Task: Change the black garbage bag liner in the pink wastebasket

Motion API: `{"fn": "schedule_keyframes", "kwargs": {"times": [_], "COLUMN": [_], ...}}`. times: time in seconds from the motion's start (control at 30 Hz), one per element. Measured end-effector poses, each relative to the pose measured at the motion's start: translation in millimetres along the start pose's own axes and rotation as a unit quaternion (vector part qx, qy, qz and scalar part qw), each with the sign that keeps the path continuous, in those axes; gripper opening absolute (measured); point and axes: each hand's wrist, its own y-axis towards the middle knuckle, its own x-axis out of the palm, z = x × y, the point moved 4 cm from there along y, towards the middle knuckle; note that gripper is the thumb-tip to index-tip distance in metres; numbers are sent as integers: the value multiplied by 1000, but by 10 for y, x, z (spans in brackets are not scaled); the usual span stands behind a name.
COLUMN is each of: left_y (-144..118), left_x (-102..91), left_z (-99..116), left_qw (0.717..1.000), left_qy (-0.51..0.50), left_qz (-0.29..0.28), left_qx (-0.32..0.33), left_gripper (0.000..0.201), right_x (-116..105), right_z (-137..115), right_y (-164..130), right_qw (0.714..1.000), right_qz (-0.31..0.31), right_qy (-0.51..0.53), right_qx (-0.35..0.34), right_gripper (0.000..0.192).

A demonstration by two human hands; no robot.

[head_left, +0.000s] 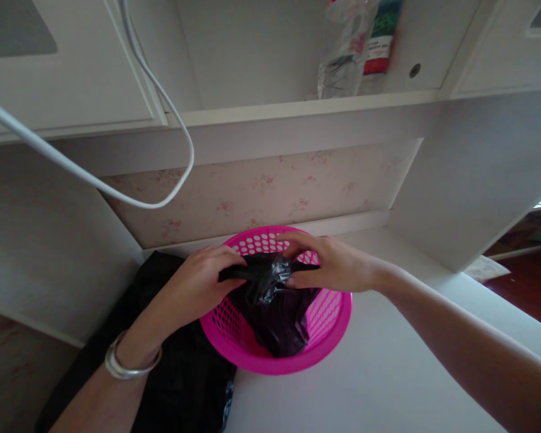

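Observation:
A black plastic bag [279, 325] hangs gathered inside a bright pink basket [293, 364] with round holes in its wall. My left hand [211, 270], a silver bangle on its wrist, pinches the bag's left side between thumb and fingers. On the other side my right hand [322, 261] has its thumb and fingers closed about the bag's right edge. The crumpled, shiny top of the bag bunches up between both hands, over the middle of the basket. My right fingertips partly hide behind the plastic.
The basket stands on a white surface [369, 373] before a flowered wall panel [270, 192]. Black material [184, 367] lies beneath my left forearm. A white cable [162, 201] loops at upper left; a clear bottle [342, 66] stands on the shelf above.

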Motion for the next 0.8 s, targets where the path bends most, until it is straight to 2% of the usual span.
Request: {"fn": "schedule_keyframes", "kwargs": {"times": [0.07,0.13,0.2,0.27,0.33,0.4,0.47,0.53,0.6,0.63,0.67,0.7,0.73,0.77,0.8], "left_y": [12,-27,-109,-191,-230,-261,-339,-484,-660,-712,-704,-641,-547,-442,-336], "left_x": [3,-64,-167,-234,-267,-295,-339,-411,-488,-499,-479,-425,-342,-246,-163], "left_z": [-44,-190,-420,-658,-841,-950,-951,-808,-507,-318,-122,60,217,328,383], "left_qw": [999,989,955,894,834,798,792,808,824,835,864,903,937,957,963], "left_qy": [-37,-113,-201,-305,-403,-450,-431,-341,-177,-89,-9,50,98,133,161], "left_qz": [-14,25,117,201,255,291,336,413,506,523,496,426,332,232,151], "left_qx": [-23,-86,-184,-259,-277,-275,-271,-244,-184,-143,-88,-20,53,115,155], "left_gripper": [17,16,21,25,22,23,25,30,31,26,21,19,20,23,26], "right_x": [36,-4,-112,-227,-329,-430,-538,-621,-640,-613,-563,-490,-370,-235,-126], "right_z": [11,100,253,454,668,863,981,925,641,426,197,-36,-245,-407,-490], "right_y": [-20,-79,-164,-264,-354,-431,-529,-654,-766,-784,-781,-746,-643,-546,-456], "right_qw": [998,997,985,954,920,894,855,803,768,780,800,829,884,911,918], "right_qz": [-48,-25,77,190,271,332,416,519,593,588,571,533,426,319,244], "right_qy": [31,76,153,233,277,289,287,281,242,201,139,60,-32,-122,-195], "right_qx": [-12,-13,3,28,53,85,113,89,-9,-72,-117,-159,-190,-230,-244], "right_gripper": [28,33,33,32,28,25,19,10,12,15,19,25,29,32,33]}}
